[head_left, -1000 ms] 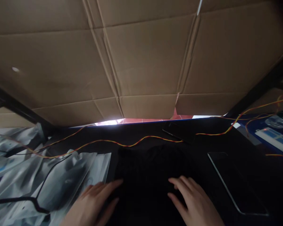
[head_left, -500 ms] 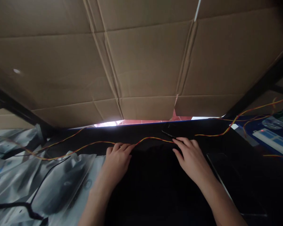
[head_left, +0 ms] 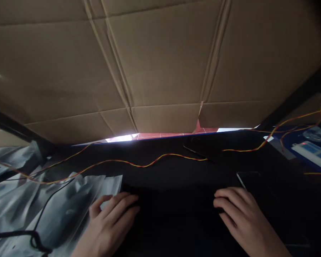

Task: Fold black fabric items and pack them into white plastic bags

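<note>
Left hand [head_left: 111, 221] and right hand [head_left: 243, 217] drawn back toward the wearer, wider apart than half a second ago. Fingers of both loosely bent; too dark to tell whether they grip anything. Black cloth-like thing [head_left: 173, 217] lies between them, outline lost in shadow. Clear bags [head_left: 61, 214] by the left, phone [head_left: 267, 194] by the right. Beyond: twisted wire [head_left: 149, 165], second phone [head_left: 200, 147], then cardboard [head_left: 163, 64].
</note>
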The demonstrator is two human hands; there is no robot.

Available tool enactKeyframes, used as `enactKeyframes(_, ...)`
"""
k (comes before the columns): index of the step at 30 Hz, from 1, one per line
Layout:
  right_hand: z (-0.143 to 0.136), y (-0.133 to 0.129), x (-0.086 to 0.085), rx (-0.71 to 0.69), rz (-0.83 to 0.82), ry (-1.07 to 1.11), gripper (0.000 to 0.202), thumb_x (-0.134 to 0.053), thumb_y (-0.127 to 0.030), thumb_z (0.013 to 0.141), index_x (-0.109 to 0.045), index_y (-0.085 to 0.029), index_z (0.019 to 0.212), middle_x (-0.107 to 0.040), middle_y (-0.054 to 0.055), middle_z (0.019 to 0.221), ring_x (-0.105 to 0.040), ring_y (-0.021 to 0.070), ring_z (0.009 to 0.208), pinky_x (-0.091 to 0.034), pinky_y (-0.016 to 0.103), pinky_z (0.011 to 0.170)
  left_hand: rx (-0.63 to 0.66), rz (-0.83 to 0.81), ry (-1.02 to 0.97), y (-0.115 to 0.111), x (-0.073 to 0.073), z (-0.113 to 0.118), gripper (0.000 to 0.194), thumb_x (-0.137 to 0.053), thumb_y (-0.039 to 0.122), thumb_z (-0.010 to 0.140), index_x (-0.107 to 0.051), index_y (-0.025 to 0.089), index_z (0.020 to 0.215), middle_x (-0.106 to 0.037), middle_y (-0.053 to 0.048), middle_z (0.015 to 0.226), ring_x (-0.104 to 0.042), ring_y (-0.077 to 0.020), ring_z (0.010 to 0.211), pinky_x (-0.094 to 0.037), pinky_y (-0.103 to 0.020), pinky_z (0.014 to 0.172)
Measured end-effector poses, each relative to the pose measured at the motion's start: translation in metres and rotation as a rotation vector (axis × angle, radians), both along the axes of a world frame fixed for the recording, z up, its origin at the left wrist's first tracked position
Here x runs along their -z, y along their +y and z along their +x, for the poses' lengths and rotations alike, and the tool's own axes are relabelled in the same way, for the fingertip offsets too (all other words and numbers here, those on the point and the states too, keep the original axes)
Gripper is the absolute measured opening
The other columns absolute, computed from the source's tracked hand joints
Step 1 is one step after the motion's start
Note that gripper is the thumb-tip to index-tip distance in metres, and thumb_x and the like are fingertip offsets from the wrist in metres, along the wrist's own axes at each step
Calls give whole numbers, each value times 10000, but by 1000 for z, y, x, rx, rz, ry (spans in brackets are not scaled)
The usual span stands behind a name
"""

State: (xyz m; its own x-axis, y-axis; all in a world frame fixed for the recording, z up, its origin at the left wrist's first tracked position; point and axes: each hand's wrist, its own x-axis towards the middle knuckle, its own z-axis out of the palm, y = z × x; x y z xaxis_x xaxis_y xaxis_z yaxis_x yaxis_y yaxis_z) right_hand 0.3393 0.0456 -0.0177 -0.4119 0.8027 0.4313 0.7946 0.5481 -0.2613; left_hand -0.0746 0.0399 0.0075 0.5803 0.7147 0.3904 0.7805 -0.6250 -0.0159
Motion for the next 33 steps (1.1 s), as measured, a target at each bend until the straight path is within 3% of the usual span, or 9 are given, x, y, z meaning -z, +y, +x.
enactKeyframes(3, 8, -17, 10, -10, -84, -40, 288, -544, -199, 1043, -788, -342, 1103, -800, 6, 1189, -761, 242, 1093, -644, 388, 894, 93, -143, 31, -11, 8, -11, 325, -556, 117, 1063, -763, 329, 1196, -820, 62, 1046, -765, -161, 928, -422, -363, 998)
enactKeyframes(6, 21, -30, 18, 48, -140, -42, 303, -606, -360, 1077, -756, -399, 1338, -753, 6, 1388, -732, 281, 1254, -664, 438, 981, 23, -182, 9, -20, 9, -23, 377, -592, 180, 1042, -741, 344, 1347, -825, 26, 1201, -783, -203, 1043, -499, -371, 993)
enactKeyframes(11, 40, -53, 25, 254, -104, 66, 440, -608, -458, 1076, -652, -432, 1513, -590, 40, 1618, -644, 362, 1399, -643, 541, 1044, 76, -134, 71, -33, 11, -35, 672, -687, 659, 991, -612, 341, 1577, -750, -67, 1461, -731, -354, 1259, -583, -474, 977)
enactKeyframes(16, 27, -57, 34, 214, -58, 31, 412, -627, -481, 1071, -664, -442, 1480, -576, 41, 1624, -658, 362, 1356, -656, 543, 978, 71, -212, 51, -24, 17, -25, 341, -708, 404, 1051, -735, 401, 1391, -836, 10, 1141, -793, -237, 998, -573, -370, 948)
enactKeyframes(20, 15, -57, 41, 300, -58, 78, 452, -568, -493, 1109, -588, -399, 1550, -625, 80, 1561, -680, 348, 1300, -648, 527, 951, 69, -278, -1, -11, 7, -16, 154, -690, 361, 1072, -791, 369, 1189, -784, 59, 904, -763, -180, 798, -546, -349, 913)
enactKeyframes(22, 13, -59, 43, 436, -57, 149, 564, -556, -578, 1101, -528, -307, 1595, -675, 140, 1448, -698, 361, 1228, -652, 518, 889, 62, -284, -1, -8, -2, -10, 205, -651, 297, 1082, -780, 363, 1227, -791, 48, 973, -770, -183, 854, -543, -359, 937)
enactKeyframes(25, 9, -62, 44, 587, -34, 159, 608, -557, -720, 1055, -661, -236, 1408, -718, 170, 1260, -716, 376, 1057, -641, 544, 796, 56, -233, 17, -7, -7, 1, 344, -590, 224, 1078, -746, 373, 1346, -793, 4, 1263, -770, -229, 1111, -560, -386, 985)
enactKeyframes(28, 2, -59, 45, 601, -14, 136, 595, -531, -775, 1036, -759, -236, 1144, -751, 168, 1155, -728, 355, 917, -637, 542, 717, 35, -152, 32, -7, 1, 8, 405, -565, 203, 1071, -734, 376, 1396, -730, -21, 1483, -699, -297, 1348, -581, -451, 1047)
enactKeyframes(33, -1, -51, 37, 604, -225, 379, 491, -595, -740, 1018, -751, -275, 1052, -838, 112, 1007, -829, 316, 861, -683, 415, 649, 17, -182, 8, -9, 23, -2, 377, -609, 276, 1072, -730, 387, 1411, -753, -17, 1456, -751, -285, 1274, -632, -442, 1014)
